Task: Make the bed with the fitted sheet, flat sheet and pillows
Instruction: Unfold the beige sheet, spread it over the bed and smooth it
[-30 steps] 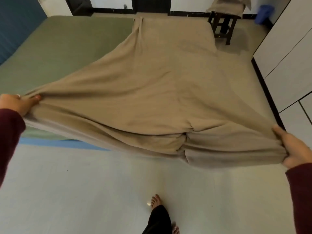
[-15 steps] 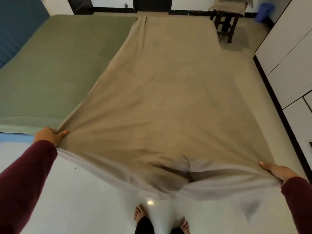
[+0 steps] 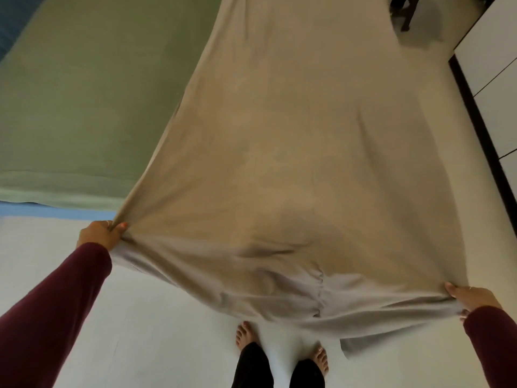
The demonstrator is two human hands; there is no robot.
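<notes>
**Flat sheet held over the foot of the bed**

Head view.

- Hidden or cut off: the flat sheet covers the right part of the bed and runs out of frame at the top, so I cannot see its far edge. Beyond the sheet's top right corner, a dark piece of furniture is mostly cropped. No pillows in this view. My fingers under the cloth are hidden.
- My left hand pinches the sheet's near left corner, thumb on top, just off the bed's foot edge.
- My right hand grips the near right corner, thumb pressed on the cloth, fingers curled below.
- The sheet's near hem sags between my hands, above my bare feet.
- Left of the sheet: the green fitted sheet lies smooth on the mattress, a blue strip showing under its foot edge.
- Open room: pale floor on the near side of the sheet; white cupboard doors to its right.
</notes>
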